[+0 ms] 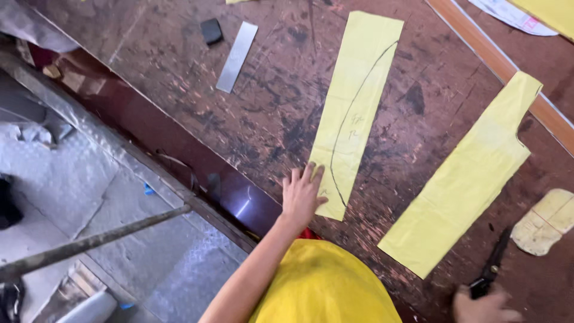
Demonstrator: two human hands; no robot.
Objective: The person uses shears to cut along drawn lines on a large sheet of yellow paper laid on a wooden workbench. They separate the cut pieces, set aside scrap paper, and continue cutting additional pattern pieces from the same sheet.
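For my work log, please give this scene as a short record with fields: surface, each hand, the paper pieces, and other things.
surface: worn dark wooden table
left hand: left hand flat on the table, fingers spread, touching the lower end of the marked yellow strip
right hand: right hand at the bottom edge, gripping black scissors
marked yellow strip: bears a long curved pencil line
second yellow piece: plain yellow piece, lying apart to the right
other things: metal ruler, small black block, beige curved piece
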